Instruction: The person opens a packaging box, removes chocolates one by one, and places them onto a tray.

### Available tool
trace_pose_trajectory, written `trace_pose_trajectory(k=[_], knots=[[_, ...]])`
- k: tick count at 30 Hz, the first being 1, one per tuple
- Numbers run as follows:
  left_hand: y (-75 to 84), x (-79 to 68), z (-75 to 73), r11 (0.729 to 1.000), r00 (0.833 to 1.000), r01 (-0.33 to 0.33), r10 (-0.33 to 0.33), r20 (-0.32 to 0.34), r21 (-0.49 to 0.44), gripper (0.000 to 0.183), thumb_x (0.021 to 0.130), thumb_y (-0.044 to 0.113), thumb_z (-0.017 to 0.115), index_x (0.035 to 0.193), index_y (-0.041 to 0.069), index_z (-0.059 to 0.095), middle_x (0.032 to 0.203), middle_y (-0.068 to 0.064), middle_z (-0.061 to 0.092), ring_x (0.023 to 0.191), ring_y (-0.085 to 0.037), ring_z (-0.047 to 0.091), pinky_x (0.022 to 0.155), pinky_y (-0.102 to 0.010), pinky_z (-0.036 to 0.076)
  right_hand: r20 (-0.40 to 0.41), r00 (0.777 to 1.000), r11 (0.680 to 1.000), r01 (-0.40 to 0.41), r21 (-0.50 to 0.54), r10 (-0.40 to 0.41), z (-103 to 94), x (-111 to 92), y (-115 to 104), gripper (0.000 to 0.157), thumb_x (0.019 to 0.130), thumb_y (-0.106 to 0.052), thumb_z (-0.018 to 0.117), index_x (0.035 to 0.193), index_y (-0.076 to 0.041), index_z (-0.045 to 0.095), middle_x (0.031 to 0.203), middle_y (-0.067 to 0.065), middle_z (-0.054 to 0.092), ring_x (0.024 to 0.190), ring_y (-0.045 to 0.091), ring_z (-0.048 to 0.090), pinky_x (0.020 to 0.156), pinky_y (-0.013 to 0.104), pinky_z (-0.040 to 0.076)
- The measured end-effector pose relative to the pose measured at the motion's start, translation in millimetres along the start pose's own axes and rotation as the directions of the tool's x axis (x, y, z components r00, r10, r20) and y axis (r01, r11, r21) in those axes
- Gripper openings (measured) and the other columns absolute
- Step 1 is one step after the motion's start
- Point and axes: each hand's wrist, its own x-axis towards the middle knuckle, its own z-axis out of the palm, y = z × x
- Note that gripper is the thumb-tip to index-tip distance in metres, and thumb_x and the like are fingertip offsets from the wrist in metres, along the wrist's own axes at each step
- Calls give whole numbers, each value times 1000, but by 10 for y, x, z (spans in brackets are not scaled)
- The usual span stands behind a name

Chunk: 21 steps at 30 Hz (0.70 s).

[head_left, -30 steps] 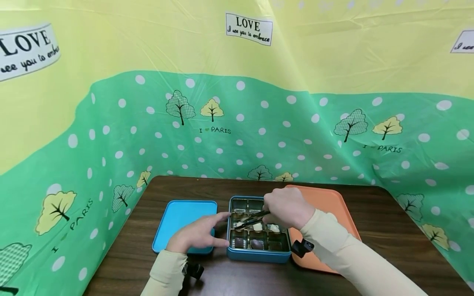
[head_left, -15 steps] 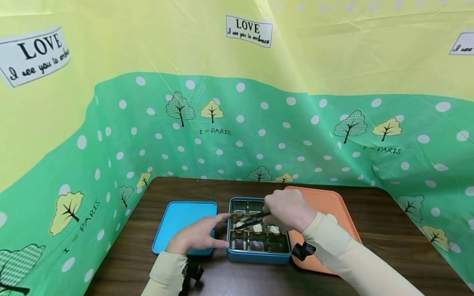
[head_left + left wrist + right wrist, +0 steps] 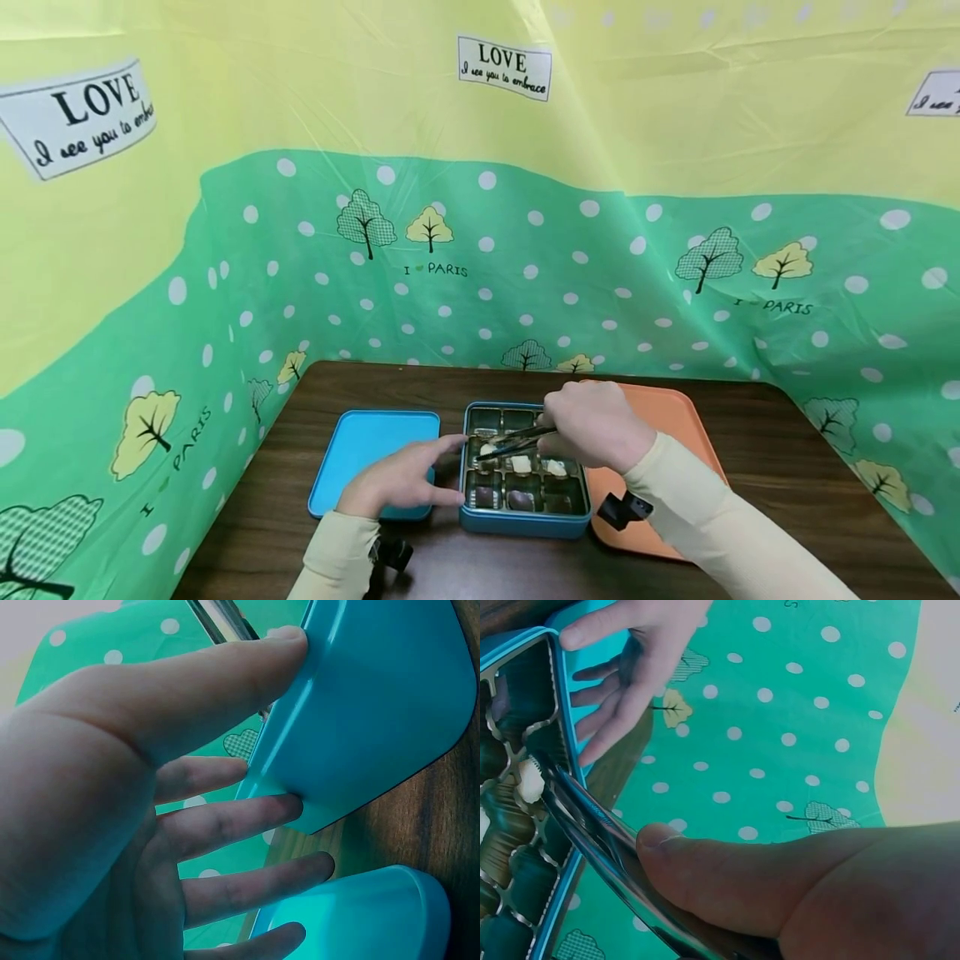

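A blue tin (image 3: 525, 523) with a divided tray inside stands in the middle of the table. White pieces (image 3: 520, 464) sit in its middle row, and dark pieces (image 3: 521, 500) in the front row. My right hand (image 3: 596, 425) grips metal tongs (image 3: 604, 859) over the tin. Their tips meet the leftmost white piece (image 3: 531, 781); whether they pinch it I cannot tell. My left hand (image 3: 401, 479) has its fingers spread, the thumb touching the tin's left side (image 3: 375, 697). In the head view the right hand covers the tin's back right corner.
A blue lid (image 3: 375, 442) lies left of the tin, partly under the left hand. To the right is an orange tray (image 3: 667, 417), partly behind the right arm. A patterned cloth (image 3: 480, 317) hangs behind the table (image 3: 780, 467).
My right hand has shifted slightly to the right, and the tongs' tips have risen a little at the leftmost white piece. The left hand keeps its place against the tin.
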Motion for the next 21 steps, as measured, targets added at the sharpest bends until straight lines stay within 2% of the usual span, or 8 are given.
trace_pose_trajectory(k=[5,6,8,11,13,16,18,21], knots=[[1,1,13,1000,1000,7,-7,2,-3,89,93,48,79,164,13,37,159,-9,50,142,-35,52,112,-56,46,2,1000,999,-20,30,20,-71,-59,22,68,89,-35,85,54,-27,27,52,-12,15,43,6,23,48,26,10],[2,0,14,1000,1000,5,-5,2,-4,89,93,48,79,164,13,37,159,-9,50,143,-35,51,112,-56,46,-2,1000,999,-29,36,29,-85,-72,32,65,89,-35,85,54,-28,31,51,-12,17,43,6,25,47,25,11],[0,1,17,1000,1000,3,-3,2,-7,89,93,48,78,164,13,37,160,-10,50,143,-36,51,112,-57,46,-7,999,997,-49,51,50,-121,-105,53,49,89,-35,85,54,-27,52,49,-15,32,43,4,32,44,24,18],[-4,2,17,1000,1000,1,-1,4,-14,89,94,48,78,164,13,37,160,-10,49,143,-36,51,112,-57,46,-13,996,995,-87,57,88,-190,-156,96,11,88,-36,86,83,-26,83,64,-14,65,46,3,46,40,25,31],[-6,4,16,1000,1000,1,-1,3,-19,89,94,48,78,164,12,36,160,-10,49,143,-36,51,112,-57,46,-13,994,992,-108,62,109,-239,-195,133,19,88,-38,85,104,-27,86,79,-12,76,48,2,51,40,28,38],[-7,8,14,1000,1000,0,0,-1,-23,90,93,48,78,164,12,36,160,-11,50,143,-36,51,112,-57,46,-12,993,991,-118,58,119,-301,-254,203,14,91,-38,83,83,-27,81,68,-13,68,46,4,49,41,29,37],[-4,8,13,1000,1000,0,0,-4,-21,90,93,47,79,164,11,36,159,-11,50,142,-36,51,112,-58,46,-25,993,992,-116,56,117,-330,-302,259,32,93,-39,81,66,-28,68,57,-13,57,44,6,48,40,29,35],[-1,4,14,1000,1000,4,-4,-7,-19,89,93,47,79,164,11,37,159,-11,50,142,-37,52,112,-58,46,-37,992,991,-118,59,120,-356,-369,343,49,95,-38,78,56,-30,49,50,-12,43,44,7,46,41,29,32]])
